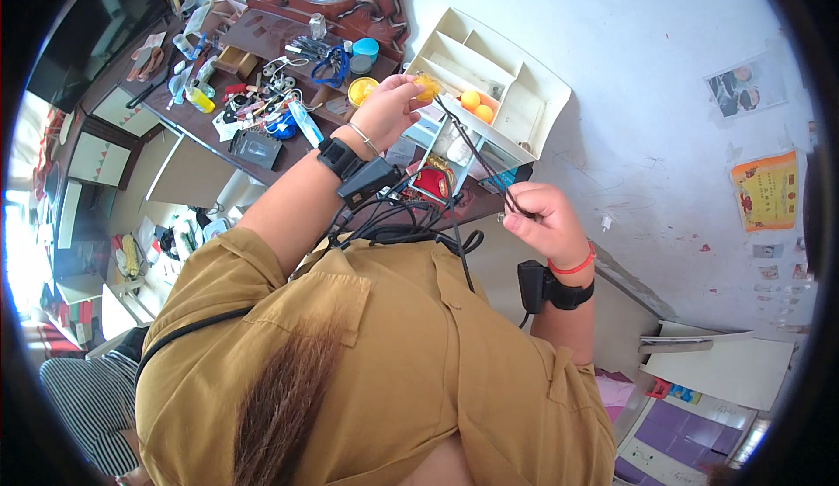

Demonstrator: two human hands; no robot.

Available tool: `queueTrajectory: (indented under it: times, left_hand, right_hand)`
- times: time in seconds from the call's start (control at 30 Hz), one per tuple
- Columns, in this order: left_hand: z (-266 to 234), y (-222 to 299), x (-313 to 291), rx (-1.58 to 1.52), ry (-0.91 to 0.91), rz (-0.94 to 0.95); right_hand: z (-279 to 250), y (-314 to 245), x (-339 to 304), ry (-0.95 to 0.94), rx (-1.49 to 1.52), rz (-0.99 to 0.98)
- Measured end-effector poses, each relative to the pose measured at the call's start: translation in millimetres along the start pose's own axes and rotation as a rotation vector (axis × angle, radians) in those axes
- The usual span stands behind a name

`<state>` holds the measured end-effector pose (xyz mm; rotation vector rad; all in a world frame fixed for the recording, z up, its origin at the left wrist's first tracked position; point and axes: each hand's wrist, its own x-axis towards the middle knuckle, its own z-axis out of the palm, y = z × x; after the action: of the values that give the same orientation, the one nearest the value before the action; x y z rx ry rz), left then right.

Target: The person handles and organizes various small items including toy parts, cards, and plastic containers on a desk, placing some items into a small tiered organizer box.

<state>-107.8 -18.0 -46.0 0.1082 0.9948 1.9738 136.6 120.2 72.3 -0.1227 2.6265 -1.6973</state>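
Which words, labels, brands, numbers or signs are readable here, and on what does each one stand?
No text reads clearly.
Orange-yellow sheet on the wall: print too small and blurred to read.
Small wall papers: too small to tell.
Yellow bottle: any label too small to read.

Yellow piece [427,89] — dark cord [483,161] — orange balls [470,100], cream box [544,94], black-and-white striped fabric [83,403]

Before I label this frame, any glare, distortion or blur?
Head view: a bright patch burns out at far left; the dark screen slants near the blackened fisheye rim; left hand and right hand look fairly sharp.
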Motion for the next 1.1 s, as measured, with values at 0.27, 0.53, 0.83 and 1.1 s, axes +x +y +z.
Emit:
queueTrajectory:
  times: [0.27,0.53,0.83,1.1]
  left_hand:
    - [5.5,2.5,-7.3,0.469,0.015,0.083]
    - [36.1,1.9,-29.2,0.439,-0.378,-0.002]
    - [41.4,-11.3,-23.8,0.411,-0.357,-0.183]
    - [14.9,-39.4,1.0,0.405,-0.325,-0.302]
  right_hand:
    - [-0.1,-0.5,-2.8,0.165,0.09,0.026]
    - [-12.5,36.9,33.6,0.532,0.648,-0.22]
    - [-6.0,72.8,50.2,0.543,1.143,0.129]
    - [26.3,131.7,46.8,0.238,-0.001,0.478]
